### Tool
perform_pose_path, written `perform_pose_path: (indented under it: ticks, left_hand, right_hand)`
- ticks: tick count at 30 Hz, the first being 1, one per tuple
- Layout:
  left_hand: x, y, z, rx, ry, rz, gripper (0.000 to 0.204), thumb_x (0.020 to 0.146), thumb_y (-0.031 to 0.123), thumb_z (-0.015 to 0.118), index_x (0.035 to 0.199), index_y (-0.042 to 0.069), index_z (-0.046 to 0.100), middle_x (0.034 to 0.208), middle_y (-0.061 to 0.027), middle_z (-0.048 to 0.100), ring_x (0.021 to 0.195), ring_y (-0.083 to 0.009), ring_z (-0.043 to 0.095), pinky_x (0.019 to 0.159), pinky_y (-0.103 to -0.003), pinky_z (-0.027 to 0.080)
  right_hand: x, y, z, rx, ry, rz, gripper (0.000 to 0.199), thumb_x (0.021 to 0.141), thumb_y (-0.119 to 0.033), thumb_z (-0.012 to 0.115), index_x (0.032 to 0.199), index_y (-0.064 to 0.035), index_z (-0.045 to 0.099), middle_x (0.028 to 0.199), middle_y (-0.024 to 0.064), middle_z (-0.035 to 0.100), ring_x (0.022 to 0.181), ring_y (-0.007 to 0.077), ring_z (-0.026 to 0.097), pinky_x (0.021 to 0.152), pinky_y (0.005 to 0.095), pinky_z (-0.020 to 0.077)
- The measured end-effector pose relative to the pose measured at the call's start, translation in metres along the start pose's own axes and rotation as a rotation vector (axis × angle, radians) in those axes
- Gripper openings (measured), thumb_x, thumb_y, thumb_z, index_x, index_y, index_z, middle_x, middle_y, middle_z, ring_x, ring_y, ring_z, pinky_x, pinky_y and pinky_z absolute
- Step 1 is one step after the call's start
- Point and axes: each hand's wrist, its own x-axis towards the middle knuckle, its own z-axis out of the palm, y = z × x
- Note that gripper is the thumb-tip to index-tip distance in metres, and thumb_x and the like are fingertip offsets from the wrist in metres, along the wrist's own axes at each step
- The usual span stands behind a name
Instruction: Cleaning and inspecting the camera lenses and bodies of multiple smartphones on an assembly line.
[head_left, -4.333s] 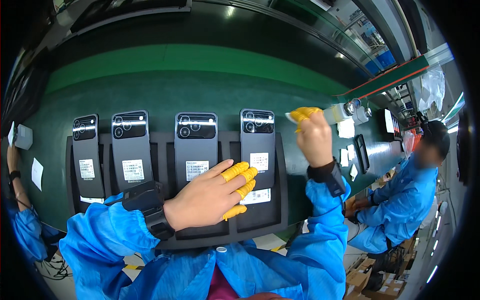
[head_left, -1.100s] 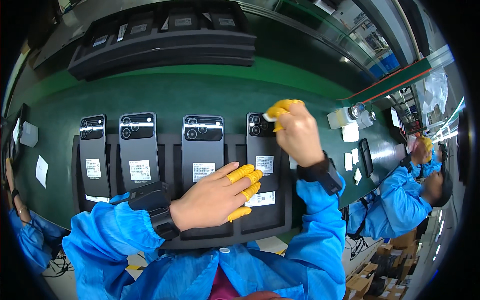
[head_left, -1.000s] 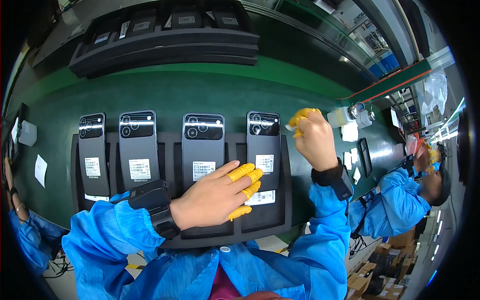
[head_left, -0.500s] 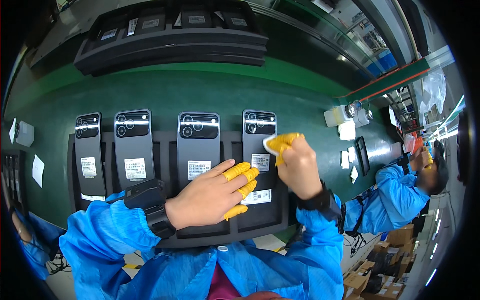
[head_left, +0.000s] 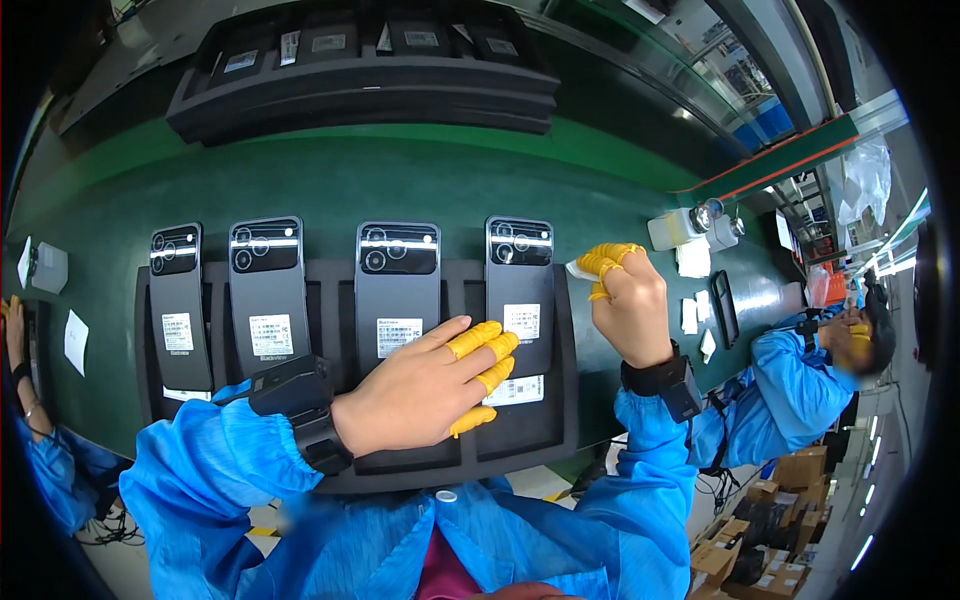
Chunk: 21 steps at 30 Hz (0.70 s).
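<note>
Dark grey smartphones lie face down in a row on a black foam tray, each with a white label. My left hand, yellow finger cots on its fingers, rests flat with the fingers spread over the lower end of the rightmost phone. Beside it is the third phone, partly covered by the same hand. My right hand, also in yellow finger cots, is closed on a white wiping cloth, just right of the rightmost phone and apart from it. Farther left lie two more phones.
Stacked black trays holding dark phones stand at the back. To the right are a clear bottle, white paper pieces and a black frame. A co-worker sits at the right; another person's arm shows far left.
My right hand has moved right with the cloth, off the rightmost phone. My left hand stays in place. The back trays have shifted slightly right. Another person's hand has appeared far left.
</note>
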Motion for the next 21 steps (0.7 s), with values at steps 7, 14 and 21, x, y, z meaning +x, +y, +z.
perform_pose_path:
  ticks: [7,14,21]
  left_hand:
    - [0.001,-0.001,0.003,0.002,0.017,0.015,0.048,0.09,0.032,0.063,0.128,0.003,0.058,0.123,-0.013,0.057,0.12,-0.0287,0.053,0.115,-0.046,0.029]
    - [-0.001,-0.002,0.002,0.008,0.017,0.011,0.048,0.091,0.032,0.062,0.129,0.003,0.057,0.12,-0.0125,0.058,0.12,-0.0286,0.054,0.115,-0.046,0.029]
    - [0.002,-0.001,0.003,-0.001,0.044,0.019,0.047,0.091,0.032,0.062,0.127,0.004,0.059,0.117,-0.0124,0.059,0.117,-0.0286,0.056,0.115,-0.047,0.029]
  right_hand:
    - [0.026,-0.015,0.029,0.133,0.101,-0.083,0.016,0.06,0.009,0.062,0.075,0.0023,0.063,0.084,0.0166,0.059,0.078,0.0368,0.058,0.069,0.0425,0.052]
    - [0.005,-0.044,0.018,0.289,-0.034,-0.199,0.028,0.056,0.009,0.063,0.083,0.0016,0.067,0.085,0.0148,0.061,0.08,0.0342,0.06,0.071,0.0403,0.053]
    - [0.042,-0.012,0.028,0.182,0.069,-0.143,0.022,0.061,0.009,0.063,0.081,0.0024,0.067,0.082,0.0167,0.06,0.079,0.0362,0.058,0.069,0.0418,0.0509]
